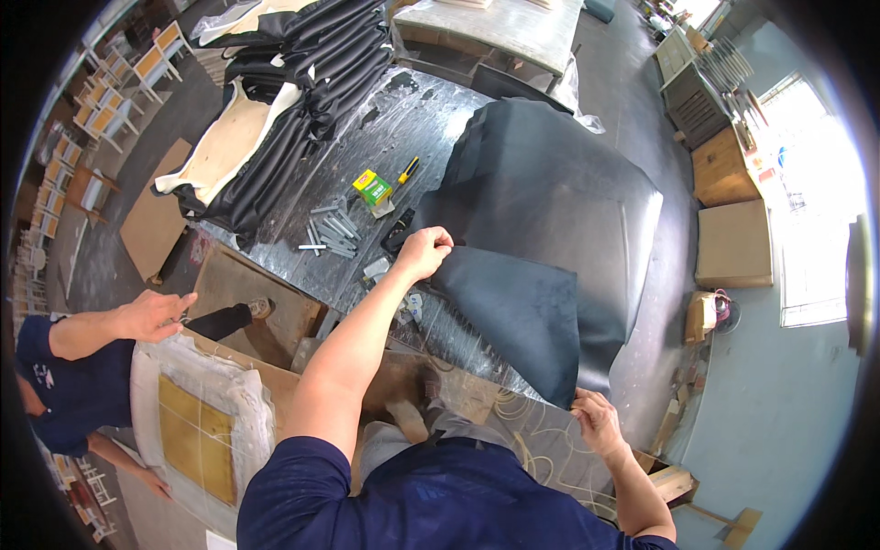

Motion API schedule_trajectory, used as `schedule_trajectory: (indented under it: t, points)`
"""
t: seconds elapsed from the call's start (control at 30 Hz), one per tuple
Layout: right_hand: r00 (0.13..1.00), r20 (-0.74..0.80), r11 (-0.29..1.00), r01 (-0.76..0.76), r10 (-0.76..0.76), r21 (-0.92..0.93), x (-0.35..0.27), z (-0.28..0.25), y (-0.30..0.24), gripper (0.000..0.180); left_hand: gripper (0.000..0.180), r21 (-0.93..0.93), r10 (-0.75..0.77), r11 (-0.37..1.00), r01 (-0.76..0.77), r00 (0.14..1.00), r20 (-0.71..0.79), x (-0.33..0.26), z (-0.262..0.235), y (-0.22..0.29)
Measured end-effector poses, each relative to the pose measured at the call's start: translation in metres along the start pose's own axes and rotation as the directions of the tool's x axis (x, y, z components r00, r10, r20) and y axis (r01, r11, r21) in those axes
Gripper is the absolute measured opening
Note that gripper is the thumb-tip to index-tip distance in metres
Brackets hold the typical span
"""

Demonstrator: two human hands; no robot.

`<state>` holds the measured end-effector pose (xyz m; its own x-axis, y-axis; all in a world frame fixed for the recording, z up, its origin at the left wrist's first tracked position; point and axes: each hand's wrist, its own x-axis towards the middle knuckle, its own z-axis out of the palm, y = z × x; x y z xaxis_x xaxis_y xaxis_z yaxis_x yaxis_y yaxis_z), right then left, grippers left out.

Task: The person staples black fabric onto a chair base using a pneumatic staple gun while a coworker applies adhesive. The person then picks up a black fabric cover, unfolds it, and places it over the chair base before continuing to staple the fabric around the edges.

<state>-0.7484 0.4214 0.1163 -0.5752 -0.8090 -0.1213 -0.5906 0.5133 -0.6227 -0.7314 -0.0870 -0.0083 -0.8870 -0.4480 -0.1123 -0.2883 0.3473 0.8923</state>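
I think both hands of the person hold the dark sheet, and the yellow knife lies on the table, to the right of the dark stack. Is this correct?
Not quite: in the head view, the yellow knife lies to the left of the dark stack. It is on the table, and the left hand and right hand hold the dark sheet.

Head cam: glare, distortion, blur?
Head view: window blown out white; glare on the shiny tabletop; bright sheen along the black sheet stack; fisheye bending and black corners at the rim; left hand and right hand show no obvious blur.
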Motion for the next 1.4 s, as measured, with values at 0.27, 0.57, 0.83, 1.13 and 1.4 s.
schedule_trajectory:
  t: [0.27,0.57,0.83,1.13,1.4]
  points:
    - [0.972,-0.229,0.993,-0.08,0.058,-0.084,0.042,-0.041,-0.016,0.034,0.006,0.095,0.373,0.926,-0.364,0.923,-0.097,-0.065,-0.002,0.08]
    - [0.882,0.218,0.879,0.454,-0.419,-0.145,0.164,-0.047,-0.119,0.026,0.013,-0.019,0.495,0.857,-0.515,0.832,-0.25,-0.234,0.005,0.17]
    - [0.404,0.556,0.486,0.874,-0.727,-0.001,0.136,-0.111,-0.274,0.038,0.019,0.236,0.489,0.872,-0.43,0.785,-0.379,-0.363,-0.049,0.187]
    - [0.007,0.692,0.167,0.972,-0.722,0.165,0.094,-0.069,-0.367,0.011,0.031,0.281,0.238,0.946,-0.161,0.934,-0.266,-0.489,-0.057,0.112]
    - [-0.029,0.473,0.138,0.939,-0.881,0.314,0.049,0.026,-0.342,0.017,0.02,0.167,-0.335,0.894,0.416,0.868,-0.367,-0.668,-0.043,0.073]
